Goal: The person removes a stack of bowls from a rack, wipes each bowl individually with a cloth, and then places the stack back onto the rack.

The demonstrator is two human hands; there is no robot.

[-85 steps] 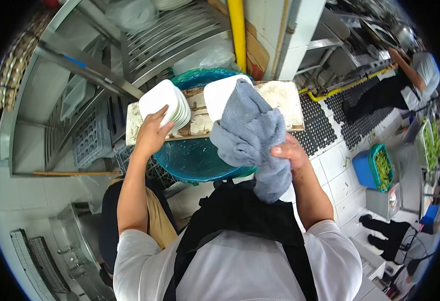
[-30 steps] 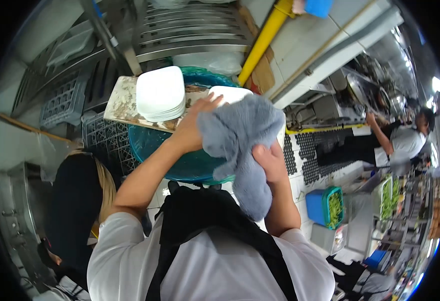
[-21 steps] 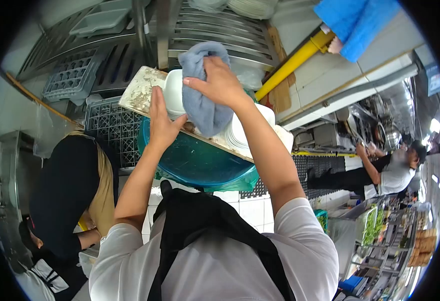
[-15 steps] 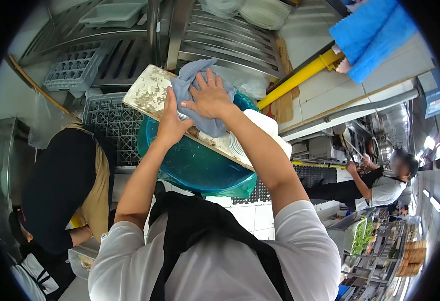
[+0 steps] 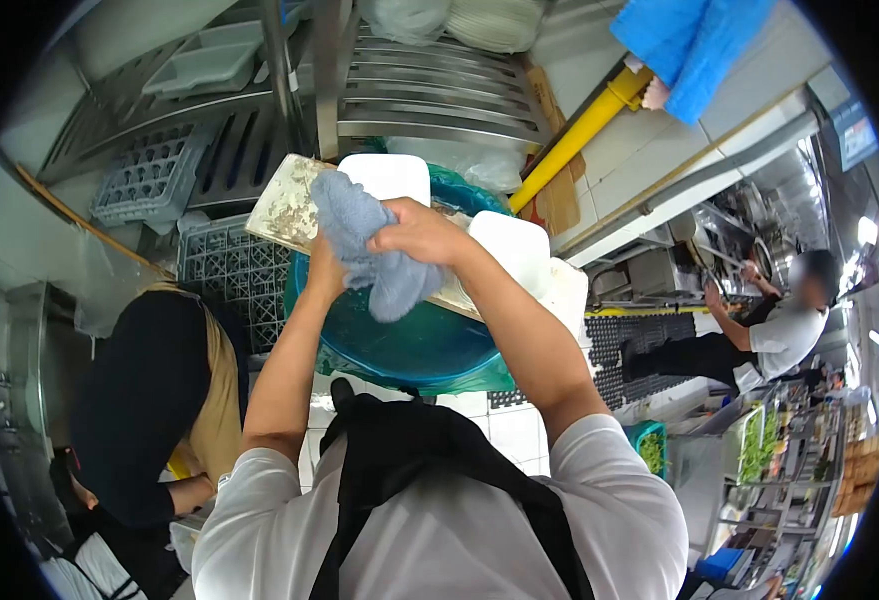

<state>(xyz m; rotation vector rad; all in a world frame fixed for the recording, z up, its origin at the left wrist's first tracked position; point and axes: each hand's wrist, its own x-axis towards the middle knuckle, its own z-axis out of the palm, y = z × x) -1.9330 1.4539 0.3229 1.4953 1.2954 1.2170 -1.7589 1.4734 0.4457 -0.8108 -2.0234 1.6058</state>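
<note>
A grey-blue cloth (image 5: pixel 359 230) hangs bunched over the worn board (image 5: pixel 281 207). My right hand (image 5: pixel 419 232) is closed round its right side. My left hand (image 5: pixel 327 268) is at the cloth's left edge, its fingers hidden behind the fabric. Just beyond the cloth a white square plate (image 5: pixel 389 176) shows on the board. A stack of white square dishes (image 5: pixel 509 250) stands on the board to the right, beside my right forearm. Under the board is a large round tub (image 5: pixel 409 350) lined with green plastic.
A grey dish rack (image 5: pixel 229 260) stands left of the tub. Behind is a slatted steel shelf (image 5: pixel 439 85). A yellow pipe (image 5: pixel 579 135) runs at the right, near a blue cloth (image 5: pixel 694 45). One person (image 5: pixel 159 400) bends at the left; another (image 5: pixel 759 335) stands farther right.
The cloth has been lifted and bunched in my right hand, which lay flat on it before. A white plate now shows behind it. My left hand's fingers have gone behind the cloth.
</note>
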